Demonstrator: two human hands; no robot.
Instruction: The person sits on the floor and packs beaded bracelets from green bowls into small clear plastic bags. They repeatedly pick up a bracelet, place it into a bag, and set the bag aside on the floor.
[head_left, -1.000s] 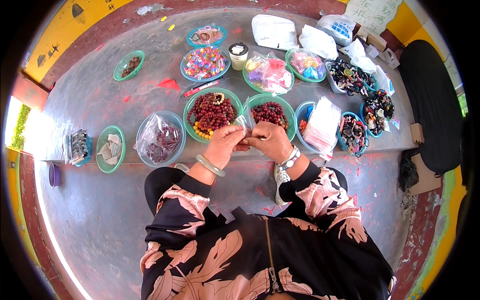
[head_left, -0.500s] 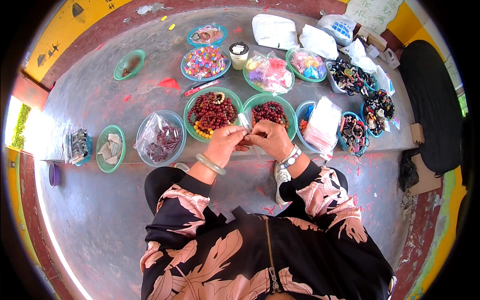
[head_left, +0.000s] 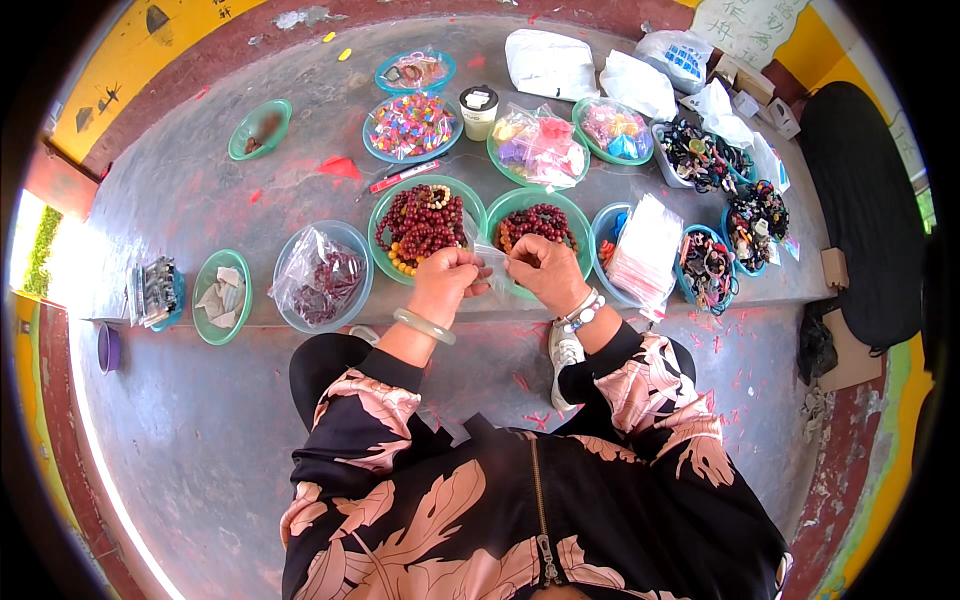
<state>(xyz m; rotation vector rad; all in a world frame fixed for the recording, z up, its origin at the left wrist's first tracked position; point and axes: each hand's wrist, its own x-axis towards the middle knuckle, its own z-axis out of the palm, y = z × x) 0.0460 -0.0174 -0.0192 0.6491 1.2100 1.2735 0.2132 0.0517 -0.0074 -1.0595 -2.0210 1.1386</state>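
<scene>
A small clear plastic bag [head_left: 491, 259] is stretched between my two hands, over the gap between two green bowls. My left hand [head_left: 444, 284] pinches one side of it, fingers curled. On the other side, my right hand [head_left: 549, 276] grips the bag's edge with thumb and fingers. Dark red bead bracelets [head_left: 422, 222], with some yellow beads, fill the left green bowl just beyond my left hand. More dark red bead bracelets [head_left: 541, 222] lie in the right green bowl, partly hidden by my right hand. Whether anything is inside the bag cannot be made out.
To the right, a stack of clear flat bags [head_left: 643, 250] lies across a blue bowl. Bowls of hair ties [head_left: 706, 268] stand beyond it. A bowl with bagged red beads [head_left: 322, 275] sits left. A paper cup [head_left: 478, 112] and red marker [head_left: 404, 176] are farther back.
My hands have moved apart, and the bag that was bunched between my fingers is now spread out between them. The bowls have not moved.
</scene>
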